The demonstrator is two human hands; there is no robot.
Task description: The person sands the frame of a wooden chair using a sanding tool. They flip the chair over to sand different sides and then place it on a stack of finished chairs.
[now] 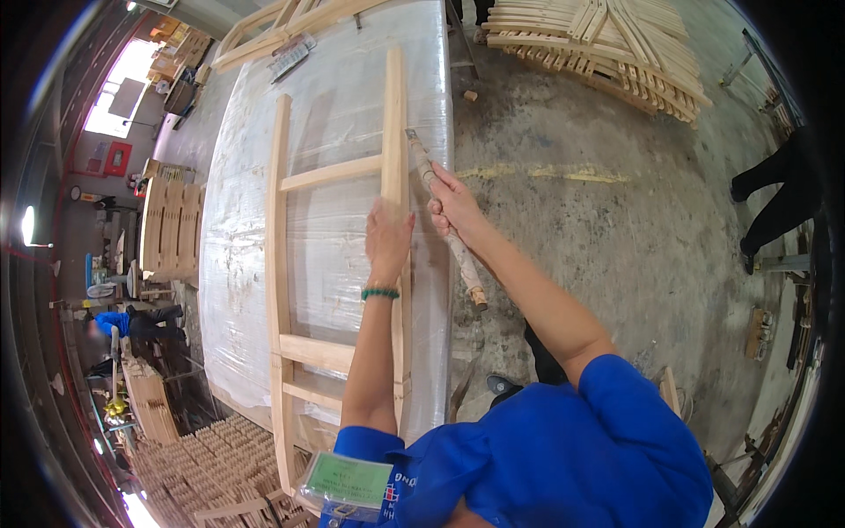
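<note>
A pale wooden frame (275, 220) with two long rails and several crosspieces lies on a table wrapped in clear plastic (339, 114). My left hand (389, 239), a green bead bracelet at its wrist, lies over the right rail, thumb on one side and fingers on the other. Just right of that rail, my right hand (453, 204) is closed around the middle of a long stick-shaped tool wrapped in pale tape (465, 264). The tool slants over the table's right edge. Its upper end has a small dark tip, whose kind I cannot make out.
More wooden frame pieces (290, 31) and a small grey object (292, 60) lie at the table's far end. Stacked wooden parts (598, 53) stand at the far right on the concrete floor. Another person's legs (779, 194) show at right; a person in blue (132, 321) is at left.
</note>
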